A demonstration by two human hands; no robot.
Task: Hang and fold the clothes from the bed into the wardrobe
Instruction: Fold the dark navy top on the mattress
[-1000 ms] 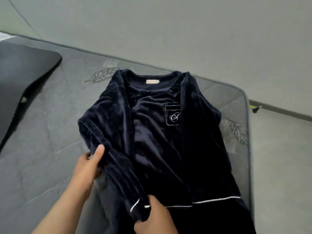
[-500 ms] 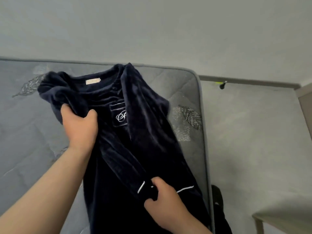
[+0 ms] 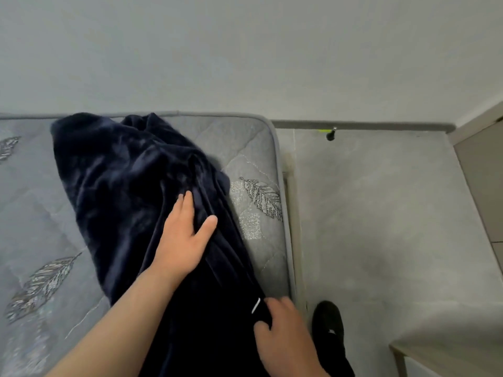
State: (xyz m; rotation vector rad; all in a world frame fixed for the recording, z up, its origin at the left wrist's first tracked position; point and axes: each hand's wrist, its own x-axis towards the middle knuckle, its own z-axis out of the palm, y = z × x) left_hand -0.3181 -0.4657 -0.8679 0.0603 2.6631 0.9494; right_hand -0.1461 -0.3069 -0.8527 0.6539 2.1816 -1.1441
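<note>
A dark navy velvet top (image 3: 128,191) lies folded lengthwise on the grey quilted mattress (image 3: 253,148), its pocket and neck label now hidden inside the fold. My left hand (image 3: 182,238) rests flat on the cloth with straight fingers, pressing the folded-over side down. My right hand (image 3: 283,333) pinches the white-piped cuff end of the top near the mattress's right edge.
The mattress edge (image 3: 288,240) runs down the right of the garment. Beyond it lies grey floor (image 3: 381,227) with a black slipper (image 3: 328,322) and a small doorstop (image 3: 330,134) by the wall. A wooden panel (image 3: 481,164) and a pale table corner (image 3: 435,355) stand at right.
My left hand carried the left side of the top over to the right and laid it down, covering the pocket and label. The view swung right. My right hand kept hold of the cuff.
</note>
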